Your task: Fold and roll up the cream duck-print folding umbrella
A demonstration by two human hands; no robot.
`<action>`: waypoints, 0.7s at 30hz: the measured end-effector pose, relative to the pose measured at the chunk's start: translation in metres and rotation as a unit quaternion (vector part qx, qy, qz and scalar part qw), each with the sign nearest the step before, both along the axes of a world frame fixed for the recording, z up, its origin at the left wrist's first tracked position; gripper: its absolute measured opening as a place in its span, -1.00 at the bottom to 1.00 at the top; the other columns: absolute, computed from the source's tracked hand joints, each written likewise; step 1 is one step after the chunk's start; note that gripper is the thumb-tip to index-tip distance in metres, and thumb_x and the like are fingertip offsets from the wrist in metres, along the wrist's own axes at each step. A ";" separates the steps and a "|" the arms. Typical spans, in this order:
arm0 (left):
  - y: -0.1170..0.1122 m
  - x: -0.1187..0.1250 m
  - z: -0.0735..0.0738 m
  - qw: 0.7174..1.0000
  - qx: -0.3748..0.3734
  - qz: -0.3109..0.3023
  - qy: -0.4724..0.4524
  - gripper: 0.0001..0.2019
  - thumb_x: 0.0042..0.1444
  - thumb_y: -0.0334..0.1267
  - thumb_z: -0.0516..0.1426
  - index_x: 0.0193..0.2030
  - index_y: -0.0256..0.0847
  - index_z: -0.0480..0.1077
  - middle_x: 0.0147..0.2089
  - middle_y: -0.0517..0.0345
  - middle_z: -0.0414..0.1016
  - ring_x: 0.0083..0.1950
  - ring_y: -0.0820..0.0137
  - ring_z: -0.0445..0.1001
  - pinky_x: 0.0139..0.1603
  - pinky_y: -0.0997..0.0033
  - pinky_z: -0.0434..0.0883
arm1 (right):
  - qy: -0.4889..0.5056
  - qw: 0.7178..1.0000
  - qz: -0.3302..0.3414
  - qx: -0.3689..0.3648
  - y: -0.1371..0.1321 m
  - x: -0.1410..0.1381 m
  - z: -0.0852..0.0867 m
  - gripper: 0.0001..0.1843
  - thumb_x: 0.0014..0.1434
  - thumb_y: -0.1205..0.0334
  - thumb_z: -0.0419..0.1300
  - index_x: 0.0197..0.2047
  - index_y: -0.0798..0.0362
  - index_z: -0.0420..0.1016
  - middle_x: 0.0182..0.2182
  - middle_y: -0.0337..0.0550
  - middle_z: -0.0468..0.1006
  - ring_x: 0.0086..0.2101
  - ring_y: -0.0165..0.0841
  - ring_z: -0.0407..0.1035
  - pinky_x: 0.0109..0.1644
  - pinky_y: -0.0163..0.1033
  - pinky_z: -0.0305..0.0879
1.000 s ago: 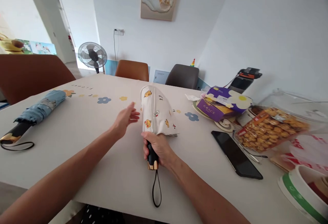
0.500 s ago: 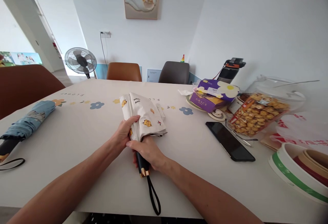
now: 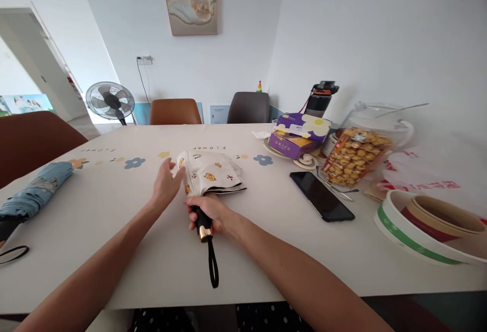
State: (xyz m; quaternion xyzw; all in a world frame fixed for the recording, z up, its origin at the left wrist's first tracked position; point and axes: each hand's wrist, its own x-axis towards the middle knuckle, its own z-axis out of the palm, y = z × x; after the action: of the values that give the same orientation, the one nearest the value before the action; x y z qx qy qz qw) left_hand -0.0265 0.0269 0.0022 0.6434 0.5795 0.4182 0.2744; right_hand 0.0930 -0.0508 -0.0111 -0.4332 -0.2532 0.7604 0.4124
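A folded white umbrella point(image 3: 209, 172) with yellow duck prints lies over the table, its fabric loosely bunched to the right. My right hand point(image 3: 210, 210) is wrapped round its black handle, just below the fabric. A gold band and a black wrist strap hang at the handle's near end. Beside the umbrella's left edge, my left hand point(image 3: 168, 182) has its fingers spread and holds nothing; whether the fingertips touch the fabric I cannot tell. A second umbrella point(image 3: 40, 187), blue and rolled up, rests at the table's left side.
On the right lie a black phone point(image 3: 321, 196) and glasses point(image 3: 338, 190). Behind them stand a purple box point(image 3: 292, 142) and a clear jar of snacks point(image 3: 353, 154). Nearer are a white tub point(image 3: 403, 230) and a plastic bag point(image 3: 422, 172). Chairs and a fan point(image 3: 110, 101) stand beyond the table point(image 3: 152, 276).
My left hand has let go of the umbrella fabric and opened to its left. My right hand still grips the handle. The whole view has shifted a little as the head moved.
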 end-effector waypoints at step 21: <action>0.011 0.104 0.037 0.853 0.175 -0.254 0.421 -0.77 -0.06 -0.49 0.03 -0.44 -0.19 0.50 -0.24 -0.04 0.49 0.00 0.15 0.34 0.26 0.00 -0.10 | -0.026 0.995 0.017 0.094 -0.014 0.004 0.006 -0.87 0.09 0.40 0.19 -0.43 0.15 0.28 -0.63 -0.30 0.33 -0.68 -0.49 0.28 -0.64 -0.33 0.39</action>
State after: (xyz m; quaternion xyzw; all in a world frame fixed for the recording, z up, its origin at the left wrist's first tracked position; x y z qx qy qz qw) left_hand 0.0778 0.0380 0.0395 0.9201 0.3733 0.1174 -0.0160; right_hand 0.0970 -0.0651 -0.0050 -0.4082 -0.3414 0.7283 0.4317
